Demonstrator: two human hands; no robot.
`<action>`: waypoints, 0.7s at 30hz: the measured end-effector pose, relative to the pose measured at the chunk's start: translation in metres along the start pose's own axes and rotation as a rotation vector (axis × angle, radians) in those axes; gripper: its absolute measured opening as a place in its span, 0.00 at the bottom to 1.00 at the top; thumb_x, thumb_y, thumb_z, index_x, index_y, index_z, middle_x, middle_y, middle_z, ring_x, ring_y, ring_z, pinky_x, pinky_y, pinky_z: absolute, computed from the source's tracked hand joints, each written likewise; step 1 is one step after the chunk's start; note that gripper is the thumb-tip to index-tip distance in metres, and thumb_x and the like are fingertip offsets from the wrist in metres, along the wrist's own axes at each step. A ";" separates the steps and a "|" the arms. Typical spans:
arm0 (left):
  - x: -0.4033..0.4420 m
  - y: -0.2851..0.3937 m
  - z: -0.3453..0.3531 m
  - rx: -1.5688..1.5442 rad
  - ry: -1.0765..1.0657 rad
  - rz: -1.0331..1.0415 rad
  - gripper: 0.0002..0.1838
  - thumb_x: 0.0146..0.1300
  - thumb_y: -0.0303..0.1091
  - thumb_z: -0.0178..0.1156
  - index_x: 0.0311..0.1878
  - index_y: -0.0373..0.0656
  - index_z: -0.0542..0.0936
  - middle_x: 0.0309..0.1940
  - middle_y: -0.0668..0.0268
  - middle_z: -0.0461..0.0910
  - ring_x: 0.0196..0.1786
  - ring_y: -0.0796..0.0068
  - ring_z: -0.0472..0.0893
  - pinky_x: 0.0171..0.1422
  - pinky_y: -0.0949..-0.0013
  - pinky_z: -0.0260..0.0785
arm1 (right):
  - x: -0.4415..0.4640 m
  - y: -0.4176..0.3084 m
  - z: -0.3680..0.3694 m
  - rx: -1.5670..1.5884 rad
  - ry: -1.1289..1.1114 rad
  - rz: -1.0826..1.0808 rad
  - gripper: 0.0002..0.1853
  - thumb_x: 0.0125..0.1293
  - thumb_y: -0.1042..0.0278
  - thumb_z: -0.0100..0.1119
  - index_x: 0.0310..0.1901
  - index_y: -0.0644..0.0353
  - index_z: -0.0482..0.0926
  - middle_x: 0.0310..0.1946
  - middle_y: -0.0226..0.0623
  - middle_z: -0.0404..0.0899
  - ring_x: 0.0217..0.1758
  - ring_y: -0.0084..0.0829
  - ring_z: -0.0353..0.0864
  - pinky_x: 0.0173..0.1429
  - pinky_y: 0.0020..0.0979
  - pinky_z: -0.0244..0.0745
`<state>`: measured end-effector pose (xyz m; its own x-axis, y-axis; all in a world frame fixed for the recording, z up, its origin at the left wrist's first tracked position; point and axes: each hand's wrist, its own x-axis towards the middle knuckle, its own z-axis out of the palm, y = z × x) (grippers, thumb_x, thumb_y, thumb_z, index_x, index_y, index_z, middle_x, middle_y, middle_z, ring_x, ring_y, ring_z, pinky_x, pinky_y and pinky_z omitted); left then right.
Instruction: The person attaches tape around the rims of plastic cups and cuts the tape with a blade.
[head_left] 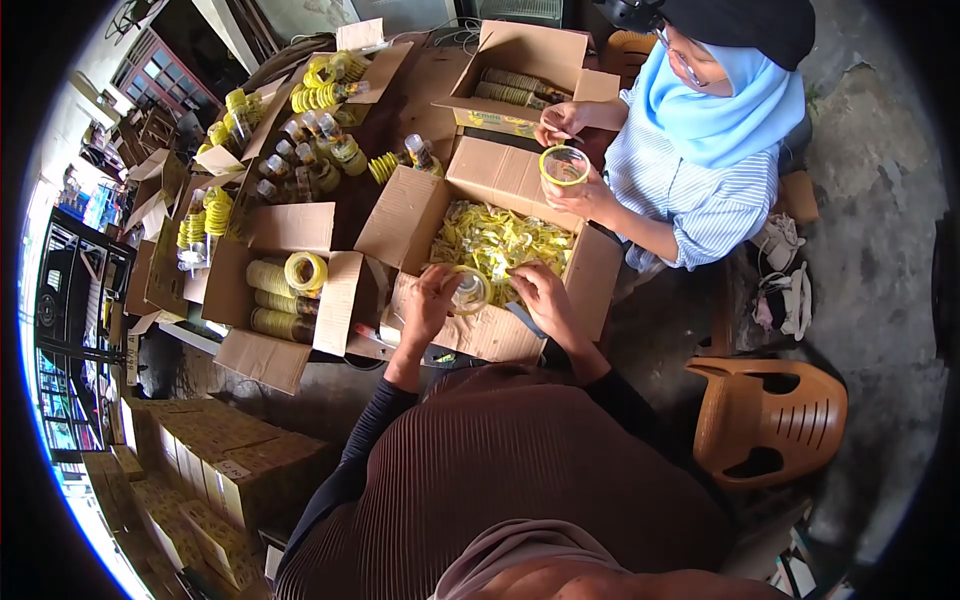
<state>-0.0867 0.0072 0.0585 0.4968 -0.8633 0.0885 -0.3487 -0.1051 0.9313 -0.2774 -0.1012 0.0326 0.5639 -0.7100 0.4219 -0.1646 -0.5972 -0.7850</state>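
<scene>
My left hand (432, 300) is closed on the side of a clear plastic cup (470, 291) with a pale yellowish rim, held over the near edge of an open cardboard box (480, 333). Inside that box lies a heap of crumpled yellow and clear strips (500, 238). To the right of the cup, my right hand (545, 298) has its fingers drawn together above the near right part of the heap; whatever they pinch is too small to make out.
Across the box, a co-worker (690, 150) holds a yellow-rimmed clear cup (566, 167). Boxes of stacked cups stand at the left (262, 325) and back (520, 60). Several capped containers (310, 150) stand on the table. An orange plastic chair (775, 425) is at my right, stacked cartons (230, 460) lower left.
</scene>
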 end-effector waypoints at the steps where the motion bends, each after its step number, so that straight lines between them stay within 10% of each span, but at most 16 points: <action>1: -0.001 -0.003 0.002 0.105 -0.010 0.109 0.10 0.63 0.31 0.63 0.45 0.36 0.80 0.30 0.64 0.79 0.25 0.81 0.74 0.28 0.73 0.66 | 0.000 -0.007 0.000 0.127 -0.097 0.176 0.11 0.61 0.73 0.65 0.44 0.64 0.78 0.36 0.41 0.77 0.34 0.34 0.80 0.40 0.29 0.75; 9: -0.008 0.012 0.009 0.005 -0.079 0.135 0.22 0.60 0.37 0.68 0.55 0.39 0.77 0.46 0.59 0.79 0.30 0.76 0.78 0.32 0.72 0.70 | -0.011 0.006 0.021 0.659 -0.101 0.427 0.09 0.65 0.72 0.63 0.42 0.67 0.76 0.32 0.33 0.79 0.32 0.17 0.76 0.36 0.21 0.75; 14: -0.010 0.008 0.009 0.344 -0.084 0.493 0.51 0.37 0.47 0.80 0.65 0.38 0.65 0.62 0.52 0.68 0.62 0.48 0.69 0.66 0.54 0.63 | -0.002 -0.003 0.014 0.859 0.009 0.650 0.09 0.65 0.70 0.64 0.40 0.66 0.76 0.31 0.34 0.79 0.32 0.21 0.81 0.36 0.22 0.79; 21: -0.004 -0.013 0.012 0.099 -0.158 0.206 0.41 0.46 0.40 0.77 0.61 0.34 0.67 0.52 0.50 0.75 0.55 0.52 0.77 0.59 0.57 0.69 | -0.004 -0.006 0.006 0.813 -0.242 0.599 0.09 0.68 0.65 0.62 0.39 0.62 0.80 0.33 0.30 0.81 0.35 0.19 0.80 0.39 0.22 0.76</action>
<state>-0.0938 0.0059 0.0413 0.2798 -0.9370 0.2090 -0.5093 0.0396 0.8597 -0.2737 -0.0929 0.0333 0.7318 -0.6598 -0.1706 0.0729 0.3247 -0.9430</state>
